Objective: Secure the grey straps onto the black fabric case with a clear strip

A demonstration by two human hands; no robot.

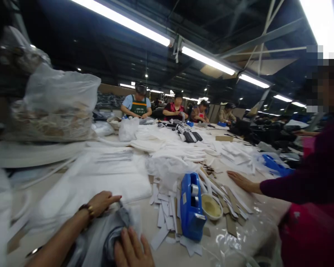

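Two bare hands of yours meet at a grey bundle (117, 227) in clear plastic, low in front of you on the table. Your left hand (101, 203) reaches in from the left, palm down, index finger stretched to the bundle's top edge; you can't tell whether it pinches anything. Your right hand (133, 248) lies on the bundle, fingers slightly spread. To its right, a blue tape dispenser (191, 218) holds a roll, just beside a cream bowl (211, 206). Far left, a big translucent bag (61, 87) holds pale, tangled pieces.
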